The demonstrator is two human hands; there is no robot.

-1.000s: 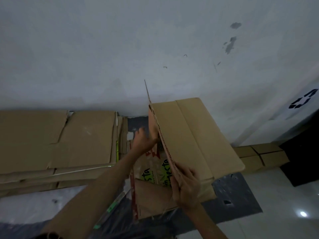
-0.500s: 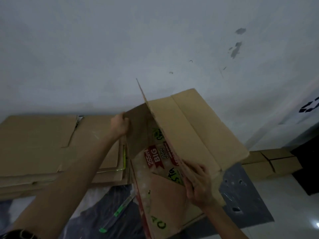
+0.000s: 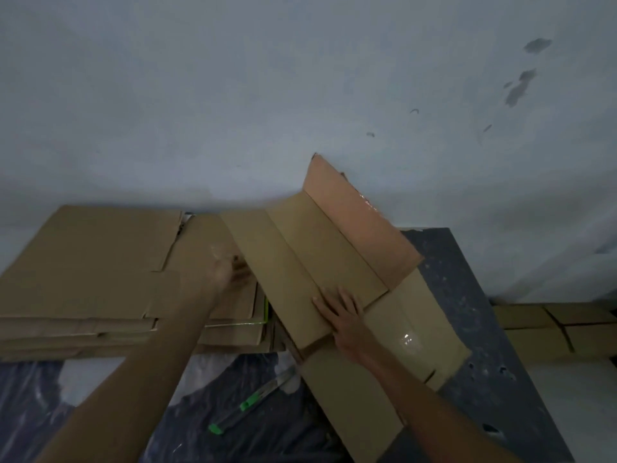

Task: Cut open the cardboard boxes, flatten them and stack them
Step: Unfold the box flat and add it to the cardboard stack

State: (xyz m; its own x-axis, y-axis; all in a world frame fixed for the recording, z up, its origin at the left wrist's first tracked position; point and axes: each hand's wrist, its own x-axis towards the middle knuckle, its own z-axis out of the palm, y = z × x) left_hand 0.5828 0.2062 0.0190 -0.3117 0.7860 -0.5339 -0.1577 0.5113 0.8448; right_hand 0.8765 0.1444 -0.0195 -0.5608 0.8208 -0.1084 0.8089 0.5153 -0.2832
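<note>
Flattened cardboard box (image 3: 300, 259) lies plain side up, long axis 11 to 5 o'clock | its 10 o'clock corner overlaps the stack of flattened boxes (image 3: 83, 262) | right hand (image 3: 340, 312) presses flat on it, fingers spread | left hand (image 3: 225, 272) at its 9 o'clock edge, blurred, grip unclear

The brown cardboard box (image 3: 317, 262) lies opened almost flat, one flap raised, just right of the stack of flattened boxes (image 3: 90, 262).
</note>
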